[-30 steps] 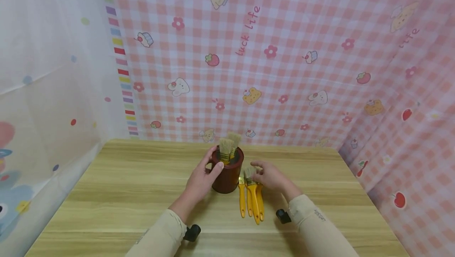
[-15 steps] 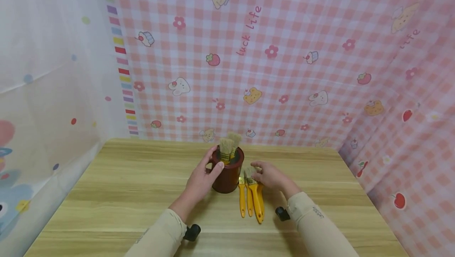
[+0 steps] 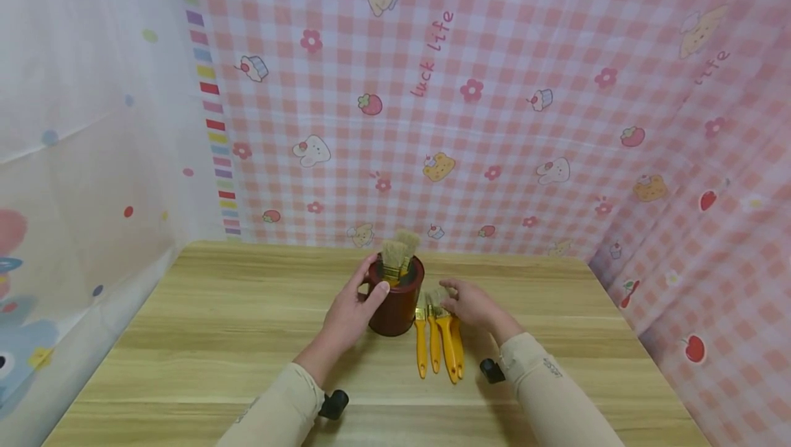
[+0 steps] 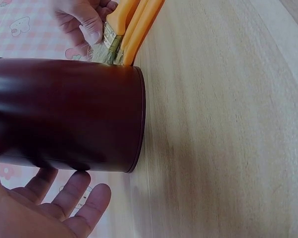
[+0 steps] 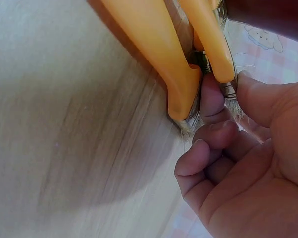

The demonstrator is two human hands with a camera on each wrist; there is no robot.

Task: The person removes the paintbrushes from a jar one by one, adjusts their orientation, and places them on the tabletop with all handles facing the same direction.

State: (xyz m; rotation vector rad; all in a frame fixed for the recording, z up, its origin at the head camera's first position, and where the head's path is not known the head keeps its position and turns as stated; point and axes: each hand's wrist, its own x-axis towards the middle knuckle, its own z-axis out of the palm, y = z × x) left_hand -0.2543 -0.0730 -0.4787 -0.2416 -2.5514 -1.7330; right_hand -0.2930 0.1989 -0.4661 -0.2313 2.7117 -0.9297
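A dark red-brown mug stands upright on the table, with two paintbrushes in it, bristles up. My left hand holds the mug from its left side, thumb at the rim and fingers around the far side; some fingertips meet its wall in the left wrist view. Right of the mug lie several yellow-handled paintbrushes, bristles pointing away from me. My right hand pinches one paintbrush by its bristle end, between thumb and forefinger. In the right wrist view another paintbrush lies beside it on the wood.
The wood-grain table runs back to a pink checked cloth hanging behind it. A pale cloth hangs at the left. A black wrist device sits below my left cuff, another black device by the right.
The handles of the pinched paintbrush and the one at its right have shifted slightly right and away from me. My left hand and the mug have stayed put.
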